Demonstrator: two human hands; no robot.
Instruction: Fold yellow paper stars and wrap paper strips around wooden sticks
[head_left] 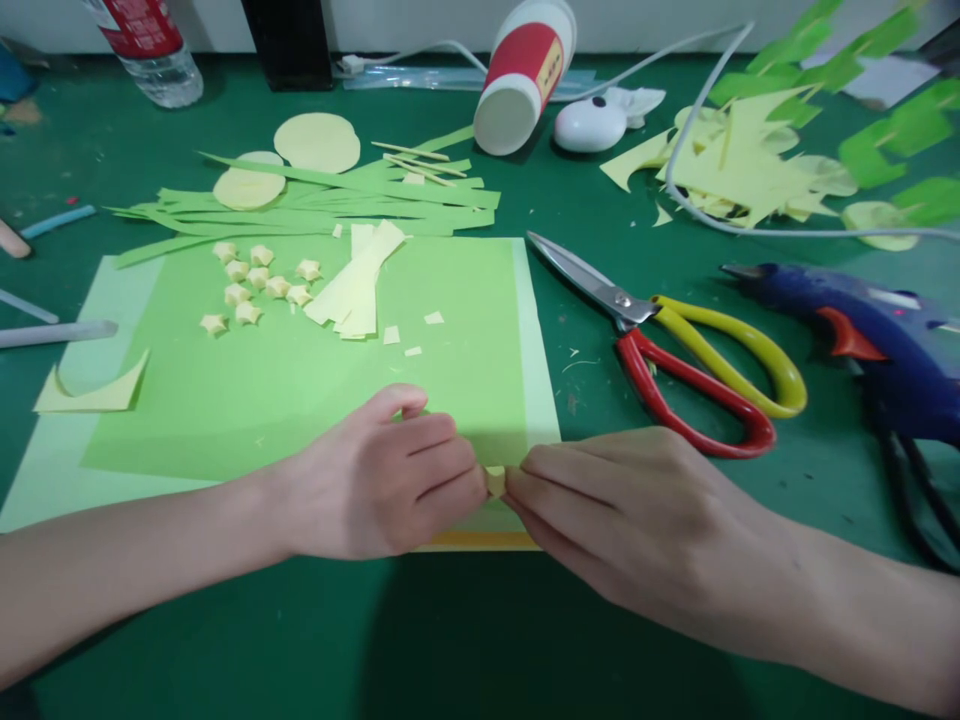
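Between the fingertips of both hands is a small folded piece of yellow paper (496, 481), mostly hidden by the fingers. My left hand (397, 480) pinches its left side with curled fingers. My right hand (630, 510) grips the right side, thumb and fingers pressed together. Both hands are over the front edge of the green paper sheets (450, 370). Farther back on the sheets lie several small folded paper stars (277, 287). To their right, pale yellow paper strips (364, 285) lie crossed in a loose pile, with tiny paper scraps (391, 335) nearby.
Scissors (622, 300) with red and yellow handles lie right of the sheets, beside a blue glue gun (885, 330). Green paper strips (322, 205), a tipped paper cup (525, 75) and a bottle (154, 50) are behind. Yellow offcuts (750, 160) and a white cable (694, 120) lie back right.
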